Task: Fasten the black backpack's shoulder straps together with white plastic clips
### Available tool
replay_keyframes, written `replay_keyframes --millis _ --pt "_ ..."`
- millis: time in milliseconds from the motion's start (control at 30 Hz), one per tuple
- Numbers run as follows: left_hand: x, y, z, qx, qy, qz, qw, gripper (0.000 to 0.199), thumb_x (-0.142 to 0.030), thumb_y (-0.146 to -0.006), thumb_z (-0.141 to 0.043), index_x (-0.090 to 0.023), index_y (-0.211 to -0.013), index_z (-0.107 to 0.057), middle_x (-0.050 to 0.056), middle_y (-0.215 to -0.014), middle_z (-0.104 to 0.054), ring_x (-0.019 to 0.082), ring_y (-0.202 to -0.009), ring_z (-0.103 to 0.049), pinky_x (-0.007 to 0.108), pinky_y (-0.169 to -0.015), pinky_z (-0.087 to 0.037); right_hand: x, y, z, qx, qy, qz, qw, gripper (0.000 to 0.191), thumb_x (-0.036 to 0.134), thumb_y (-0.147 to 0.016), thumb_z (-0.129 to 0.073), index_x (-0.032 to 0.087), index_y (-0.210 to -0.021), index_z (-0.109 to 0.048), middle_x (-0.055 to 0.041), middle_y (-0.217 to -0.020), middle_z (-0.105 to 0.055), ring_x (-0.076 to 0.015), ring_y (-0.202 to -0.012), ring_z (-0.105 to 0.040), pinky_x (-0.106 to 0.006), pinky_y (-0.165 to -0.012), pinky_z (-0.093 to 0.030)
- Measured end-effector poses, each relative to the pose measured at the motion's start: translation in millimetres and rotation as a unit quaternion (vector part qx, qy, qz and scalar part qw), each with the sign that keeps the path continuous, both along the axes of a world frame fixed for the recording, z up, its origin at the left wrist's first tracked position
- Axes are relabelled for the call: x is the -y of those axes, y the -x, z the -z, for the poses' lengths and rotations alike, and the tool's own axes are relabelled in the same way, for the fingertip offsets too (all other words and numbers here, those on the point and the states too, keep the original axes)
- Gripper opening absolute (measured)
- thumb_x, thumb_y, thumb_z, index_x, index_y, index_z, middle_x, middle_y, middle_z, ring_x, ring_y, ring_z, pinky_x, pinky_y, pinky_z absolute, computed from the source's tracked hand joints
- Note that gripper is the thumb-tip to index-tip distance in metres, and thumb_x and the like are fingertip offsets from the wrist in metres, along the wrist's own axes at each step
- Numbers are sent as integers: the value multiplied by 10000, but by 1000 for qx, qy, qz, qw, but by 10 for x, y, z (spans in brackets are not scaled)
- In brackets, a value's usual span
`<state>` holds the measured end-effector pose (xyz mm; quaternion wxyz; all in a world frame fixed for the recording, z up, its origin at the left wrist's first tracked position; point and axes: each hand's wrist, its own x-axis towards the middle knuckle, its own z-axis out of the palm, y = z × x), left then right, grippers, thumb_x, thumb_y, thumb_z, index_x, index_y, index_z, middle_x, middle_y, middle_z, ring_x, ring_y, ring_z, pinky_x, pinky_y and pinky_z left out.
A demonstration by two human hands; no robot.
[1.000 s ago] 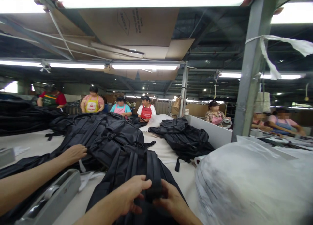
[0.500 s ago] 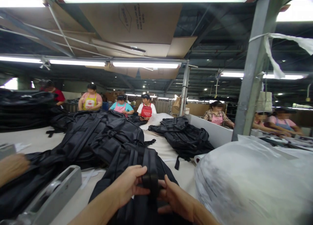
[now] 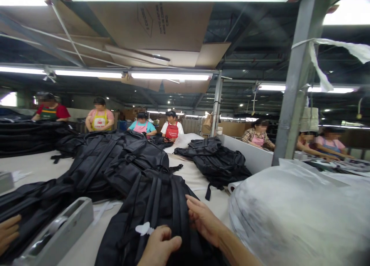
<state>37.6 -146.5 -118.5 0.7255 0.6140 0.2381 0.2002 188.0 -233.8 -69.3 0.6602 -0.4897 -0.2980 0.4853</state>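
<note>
A black backpack (image 3: 130, 219) lies strap side up on the table in front of me. My left hand (image 3: 162, 244) is low over its straps, fingers curled under and thumb pointing right; what they grip is hidden. A small white tag-like piece (image 3: 143, 229) shows just beyond its knuckles, on a strap. Against the right-hand shoulder strap (image 3: 177, 204) rests my right hand (image 3: 204, 219), its fingers stretched out and partly spread along the strap's edge.
Left of the backpack stands a grey tape dispenser (image 3: 60, 231), with another person's hand (image 3: 8, 231) beyond it. More black backpacks (image 3: 115, 154) are heaped behind. A bulky clear plastic bag (image 3: 289, 216) sits at right, near a metal post (image 3: 295, 85). Several people work farther back.
My left hand has moved down and off the raised strap, which now lies flatter. The white piece has come into view. My right hand has shifted slightly up. The other person's hand has moved left and down.
</note>
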Motion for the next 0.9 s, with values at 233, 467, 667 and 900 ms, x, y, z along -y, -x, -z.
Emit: replay_keyframes --millis 233,467,667,900 --pt "112 -18 27 -12 141 -7 990 429 -305 -525 -816 -205 -601 -406 -52 -585 -499 129 -598 -530 233 -539 -426 -19 -23 51 6 12 36 999 872 364 -701 -744 161 -1426 -303 7 -767 -680 -135 -624 -594 -276 -590 -457" --pt "190 -61 162 -7 36 -24 999 323 -259 -541 -723 -197 -592 -410 -58 -535 -498 93 -505 -478 208 -477 -337 -240 2 169 -17 15 48 999 988 215 -664 -712 191 -1493 -176 -82 -1093 -702 -206 -901 -672 -339 -771 -521" --pt "177 -37 97 57 115 -70 989 420 -110 -459 -638 -209 -828 -463 -21 -635 -658 139 -544 -564 256 -557 -424 -265 72 114 -55 -5 50 997 1012 272 -706 -701 205 -1510 -90 -89 -1101 -703 -195 -787 -690 -354 -730 -533" --pt "298 -100 13 -32 201 71 976 388 -64 -428 -548 -147 -805 -584 -53 -556 -541 101 -488 -486 243 -532 -413 -191 -4 224 -24 27 20 999 1008 207 -698 -693 184 -1505 -90 -54 -1005 -725 -182 -823 -682 -309 -765 -510"
